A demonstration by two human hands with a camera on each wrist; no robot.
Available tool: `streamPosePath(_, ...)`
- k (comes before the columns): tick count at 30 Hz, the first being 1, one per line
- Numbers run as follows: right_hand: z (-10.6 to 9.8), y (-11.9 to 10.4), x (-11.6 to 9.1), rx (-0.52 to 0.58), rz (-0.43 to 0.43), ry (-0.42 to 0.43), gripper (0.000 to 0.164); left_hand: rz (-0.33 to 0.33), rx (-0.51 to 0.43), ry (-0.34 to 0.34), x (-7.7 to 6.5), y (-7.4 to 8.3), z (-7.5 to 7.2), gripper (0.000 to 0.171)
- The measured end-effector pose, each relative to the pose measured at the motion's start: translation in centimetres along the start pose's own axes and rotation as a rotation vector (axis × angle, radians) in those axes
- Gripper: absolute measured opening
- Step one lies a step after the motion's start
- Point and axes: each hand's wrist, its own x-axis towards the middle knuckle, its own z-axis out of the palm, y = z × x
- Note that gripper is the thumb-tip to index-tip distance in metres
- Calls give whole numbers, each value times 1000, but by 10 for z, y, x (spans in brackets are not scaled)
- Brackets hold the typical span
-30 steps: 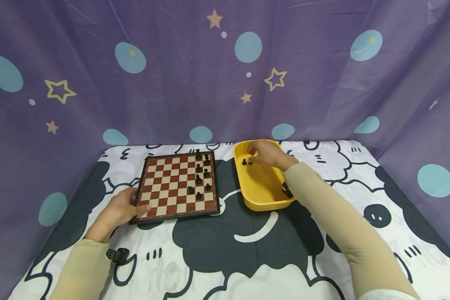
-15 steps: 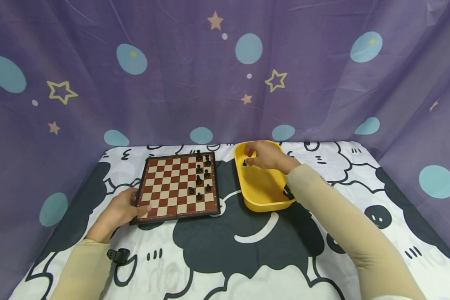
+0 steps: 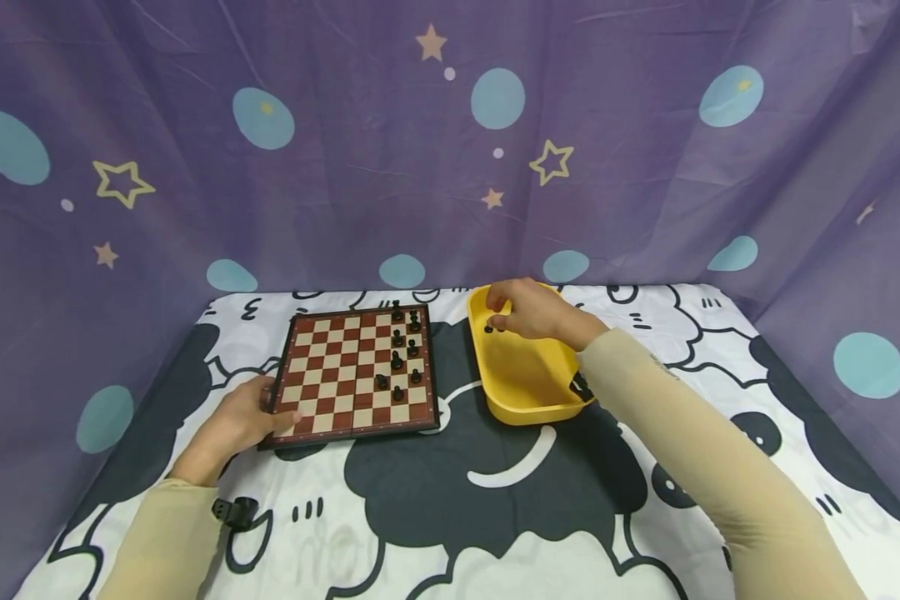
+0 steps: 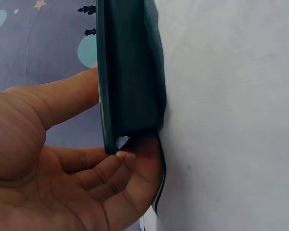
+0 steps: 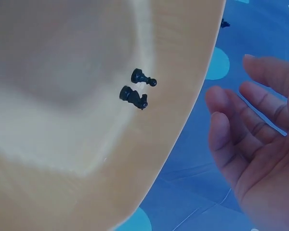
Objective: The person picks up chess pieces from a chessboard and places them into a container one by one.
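Note:
My left hand [image 3: 243, 417] grips the near left corner of a brown-and-cream chessboard [image 3: 322, 367]. In the left wrist view its thumb lies on the board's top face and its fingers curl under the dark edge [image 4: 130, 67]. Over the far end of a yellow basin [image 3: 521, 371] hovers my right hand [image 3: 532, 312], its fingers loosely bent with nothing between them. Inside the basin, the right wrist view shows a black pawn [image 5: 143, 78] and a black knight [image 5: 134, 97] side by side, apart from the fingers. In the head view the fingers partly hide them.
Several black chess pieces [image 3: 397, 360] stand on the right half of the board. The basin sits just right of the board on a cartoon-print cloth [image 3: 420, 475]. A purple curtain [image 3: 345, 167] hangs behind the table's far edge.
My right hand has shifted slightly left over the basin, and its fingers now cover more of the pieces there. My left hand and the chessboard stay in place.

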Motion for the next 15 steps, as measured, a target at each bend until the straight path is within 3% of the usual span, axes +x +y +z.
streamPosePath(15, 4, -16, -16, 9, -66, 46, 28, 2, -4, -6, 2, -2, 1, 83)
